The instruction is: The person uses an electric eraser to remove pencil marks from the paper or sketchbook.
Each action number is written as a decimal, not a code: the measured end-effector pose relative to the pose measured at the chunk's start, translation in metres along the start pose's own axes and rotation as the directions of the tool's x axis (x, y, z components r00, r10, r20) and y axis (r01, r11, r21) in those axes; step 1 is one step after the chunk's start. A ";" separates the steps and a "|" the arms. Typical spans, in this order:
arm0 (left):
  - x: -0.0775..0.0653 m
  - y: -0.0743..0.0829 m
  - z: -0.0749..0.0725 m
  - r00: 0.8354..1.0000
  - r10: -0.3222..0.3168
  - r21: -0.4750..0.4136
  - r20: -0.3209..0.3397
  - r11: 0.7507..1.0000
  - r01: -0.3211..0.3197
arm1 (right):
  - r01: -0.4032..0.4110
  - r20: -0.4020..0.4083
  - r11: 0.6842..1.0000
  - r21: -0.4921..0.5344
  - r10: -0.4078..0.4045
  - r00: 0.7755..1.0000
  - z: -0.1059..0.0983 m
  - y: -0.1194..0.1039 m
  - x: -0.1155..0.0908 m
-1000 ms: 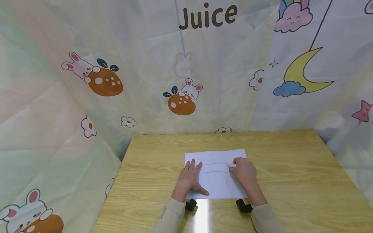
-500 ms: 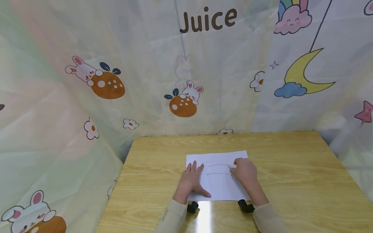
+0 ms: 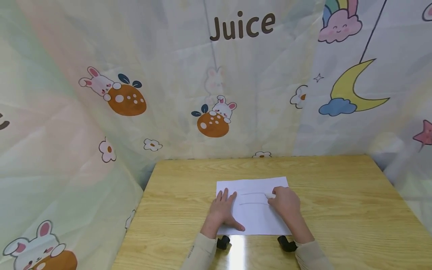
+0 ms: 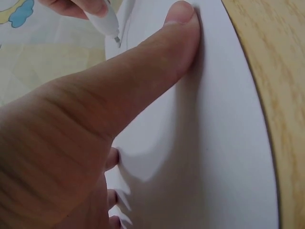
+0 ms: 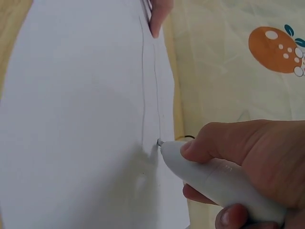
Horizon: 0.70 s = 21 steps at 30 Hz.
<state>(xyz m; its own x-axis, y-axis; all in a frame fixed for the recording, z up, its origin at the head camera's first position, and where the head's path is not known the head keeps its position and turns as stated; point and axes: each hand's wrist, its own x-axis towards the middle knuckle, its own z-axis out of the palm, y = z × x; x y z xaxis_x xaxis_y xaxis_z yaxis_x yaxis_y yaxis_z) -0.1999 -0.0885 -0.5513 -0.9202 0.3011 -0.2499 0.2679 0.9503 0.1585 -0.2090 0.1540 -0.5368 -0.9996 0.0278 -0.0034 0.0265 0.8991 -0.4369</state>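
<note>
A white sheet of paper (image 3: pixel 258 221) lies on the wooden table. My left hand (image 3: pixel 221 210) is spread flat over its left side, thumb pointing right near the front edge. At the paper's right side my right hand (image 3: pixel 287 202) grips a thick white pen-shaped tool (image 5: pixel 221 183) with a small grey metal tip. In the right wrist view the tip meets the sheet at the end of one thin grey line (image 5: pixel 156 86). A second line (image 5: pixel 143 81) runs roughly alongside it. The tool's rear end is hidden in my palm.
Two black bent pieces (image 3: pixel 223 242) show beside my wrists, at the paper's front edge. Wood surface (image 3: pixel 341 210) extends to both sides of the sheet. Behind the table hangs a printed cloth (image 3: pixel 256 82) with cartoon rabbits and a moon.
The head view has tilted up slightly, so the table and hands appear a little lower. Both hands and the tool's tip keep about the same places on the paper.
</note>
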 end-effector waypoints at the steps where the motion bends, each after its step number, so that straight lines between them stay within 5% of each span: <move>1: 0.000 0.000 0.000 1.000 -0.001 -0.003 -0.004 1.000 0.001 | 0.004 0.000 1.000 0.001 -0.004 1.000 0.000 -0.001 0.000; 21: 0.002 -0.006 0.008 1.000 0.011 -0.049 -0.018 0.999 -0.012 | -0.007 0.016 1.000 -0.027 0.008 1.000 0.000 -0.007 0.002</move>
<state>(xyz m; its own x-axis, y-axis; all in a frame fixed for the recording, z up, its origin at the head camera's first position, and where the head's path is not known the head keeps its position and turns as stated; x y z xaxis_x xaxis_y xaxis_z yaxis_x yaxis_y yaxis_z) -0.2012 -0.0929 -0.5601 -0.9223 0.3100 -0.2307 0.2646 0.9417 0.2077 -0.2107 0.1480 -0.5342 -0.9994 0.0275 -0.0214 0.0339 0.9103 -0.4126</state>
